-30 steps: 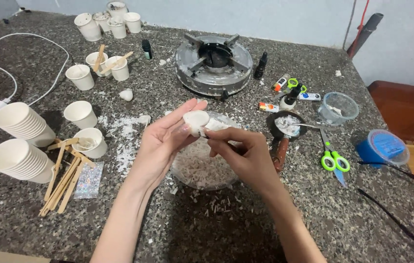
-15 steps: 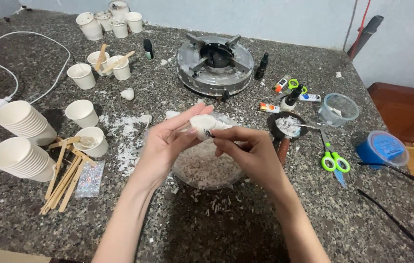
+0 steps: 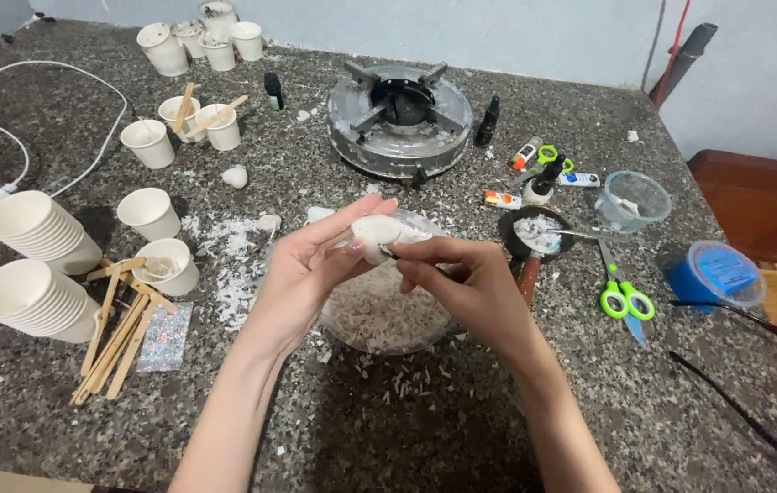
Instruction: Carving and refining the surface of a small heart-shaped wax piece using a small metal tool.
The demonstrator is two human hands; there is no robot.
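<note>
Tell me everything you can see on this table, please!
White lump: one, held over the bowl.
Clear bowl: one, full of white shavings, centre.
Gas burner: one, grey metal, back centre.
Paper cups: many, white, left side and far back; two lying stacks at the left.
Wooden sticks: a bundle, tan, front left.
Scissors: one, green handles, right.
Small pan: one, dark, right of the bowl.
Blue tub: one, far right.
White cable: one, far left.
Left hand: holds the lump.
Right hand: scrapes it with a thin tool.
</note>
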